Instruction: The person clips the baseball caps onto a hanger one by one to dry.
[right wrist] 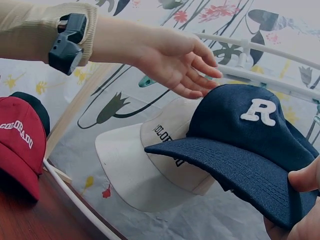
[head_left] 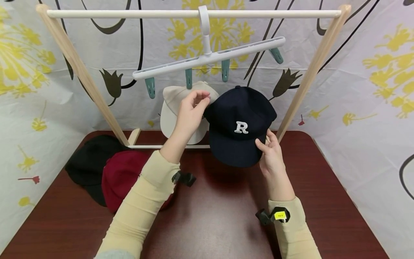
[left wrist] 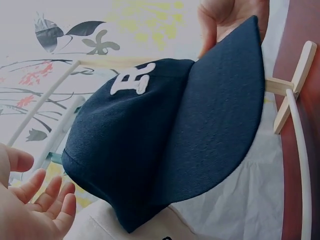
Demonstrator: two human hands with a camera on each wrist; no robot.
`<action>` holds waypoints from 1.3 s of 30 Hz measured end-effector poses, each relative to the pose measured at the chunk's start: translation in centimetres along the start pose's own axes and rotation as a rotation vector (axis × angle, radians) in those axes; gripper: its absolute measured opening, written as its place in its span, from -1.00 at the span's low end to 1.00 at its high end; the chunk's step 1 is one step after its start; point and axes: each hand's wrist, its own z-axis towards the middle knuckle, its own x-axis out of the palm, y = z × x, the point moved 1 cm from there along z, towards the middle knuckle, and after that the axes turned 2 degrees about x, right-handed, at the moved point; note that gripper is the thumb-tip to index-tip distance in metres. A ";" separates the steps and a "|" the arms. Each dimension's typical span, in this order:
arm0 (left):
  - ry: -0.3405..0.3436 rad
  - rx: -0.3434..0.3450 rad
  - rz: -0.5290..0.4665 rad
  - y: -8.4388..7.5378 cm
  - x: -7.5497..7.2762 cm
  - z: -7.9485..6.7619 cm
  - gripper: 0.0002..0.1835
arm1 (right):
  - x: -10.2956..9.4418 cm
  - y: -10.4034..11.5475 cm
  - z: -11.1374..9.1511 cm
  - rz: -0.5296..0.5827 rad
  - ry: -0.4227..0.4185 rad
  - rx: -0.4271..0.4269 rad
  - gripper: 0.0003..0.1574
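Right hand (head_left: 272, 154) pinches navy cap (head_left: 233, 117) by its brim's right edge, right of centre. Left hand (head_left: 191, 113) empty, fingers loose, just left of cap. White cap (head_left: 169, 122) beyond, below tilted hanger (head_left: 174, 67). Likely risk: one-edge pinch lets navy cap swing, bumping white cap.

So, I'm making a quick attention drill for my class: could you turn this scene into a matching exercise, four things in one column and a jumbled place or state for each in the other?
Things
1. navy cap
2. cream cap
3. red cap
4. white hanger

Places and states
A. lying on the table, overlapping a black cap
B. hooked over the top rail
C. held at the brim by the right hand
D. partly hidden behind another cap, off the table

Right pairs: 1-C, 2-D, 3-A, 4-B
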 end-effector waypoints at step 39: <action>0.208 -0.280 -0.352 -0.7 2.2 5.8 -0.35 | -0.3 -0.4 -0.1 0.007 0.050 -0.004 -0.16</action>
